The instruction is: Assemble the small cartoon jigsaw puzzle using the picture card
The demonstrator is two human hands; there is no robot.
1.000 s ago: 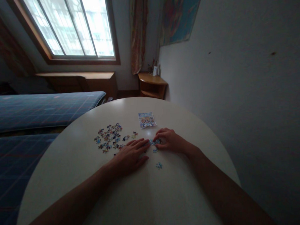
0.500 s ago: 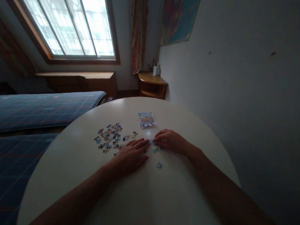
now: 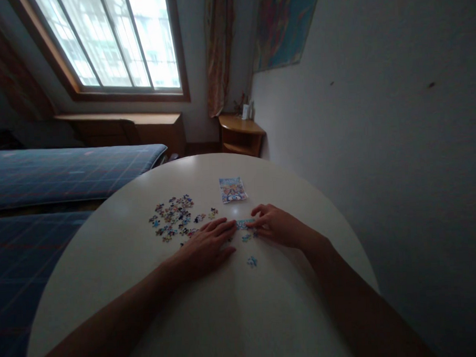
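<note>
My left hand (image 3: 210, 245) lies flat on the table with its fingers stretched out. Its fingertips touch the left end of a short strip of joined light-blue jigsaw pieces (image 3: 242, 225). At the strip's right end is my right hand (image 3: 278, 226), its fingers apart and one fingertip on or close to the pieces. Just below the strip lies a loose blue jigsaw piece (image 3: 246, 238), and another blue jigsaw piece (image 3: 252, 261) sits nearer to me. Part of a piece shows under my right fingers.
A heap of mixed jigsaw pieces (image 3: 172, 218) spreads left of my hands, partly behind the left one. Beyond the strip lies a small printed picture sheet (image 3: 232, 190). The round white table (image 3: 244, 320) stands beside a bed (image 3: 72, 172) and a wall (image 3: 379, 156).
The fingers of my right hand have spread and drawn back slightly to the right, uncovering more of the blue strip. My left hand stays in place.
</note>
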